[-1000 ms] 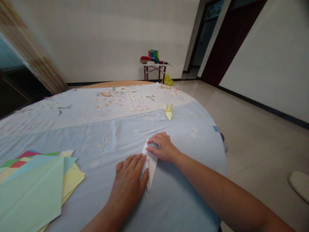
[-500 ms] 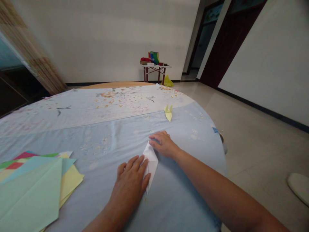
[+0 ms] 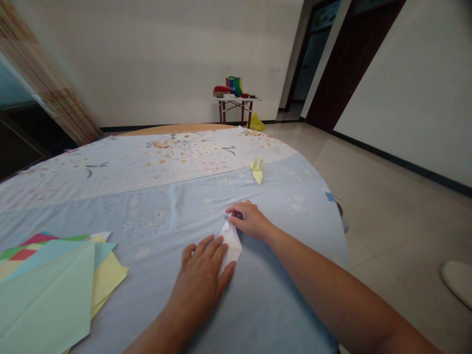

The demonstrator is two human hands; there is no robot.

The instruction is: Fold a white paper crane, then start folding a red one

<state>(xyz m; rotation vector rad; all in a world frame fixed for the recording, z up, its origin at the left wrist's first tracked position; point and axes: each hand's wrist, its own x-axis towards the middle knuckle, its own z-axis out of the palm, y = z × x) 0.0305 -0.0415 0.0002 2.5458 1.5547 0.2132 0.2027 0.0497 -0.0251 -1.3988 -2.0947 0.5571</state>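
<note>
Near right on the cloth, the paper lies under the left hand, fingers open, its far tip pinched by the right hand, whose uneven pull could skew a crease.

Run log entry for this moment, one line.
left hand: flat on white folded paper | right hand: at its far tip | yellow folded piece: beyond hands

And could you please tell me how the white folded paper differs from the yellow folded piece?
Handling: the white folded paper lies partly under the left hand, with the right hand at its far tip; the yellow folded piece is touched by neither.
Shape: the white folded paper narrows to one far tip; the yellow folded piece has two ear-like points.
Both rest on the tablecloth.
</note>
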